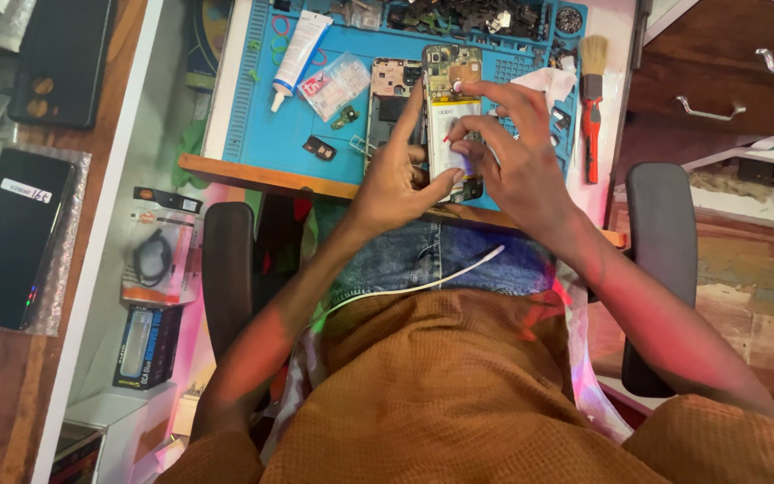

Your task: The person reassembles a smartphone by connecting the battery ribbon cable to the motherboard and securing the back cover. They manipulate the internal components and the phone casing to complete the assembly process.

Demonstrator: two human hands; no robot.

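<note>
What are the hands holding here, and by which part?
Both hands hold an opened phone: left hand grips its lower left edge, right hand presses fingers on its white battery.

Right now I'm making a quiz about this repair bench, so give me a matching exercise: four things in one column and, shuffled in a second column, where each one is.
Things:
1. opened phone
2. white glue tube
3. brush with red handle
4. white cable

Places:
A. across the person's lap
B. at the right edge of the blue mat
C. held between the left hand and right hand
D. lying on the mat's upper left part

Pairs: 1-C, 2-D, 3-B, 4-A
</note>
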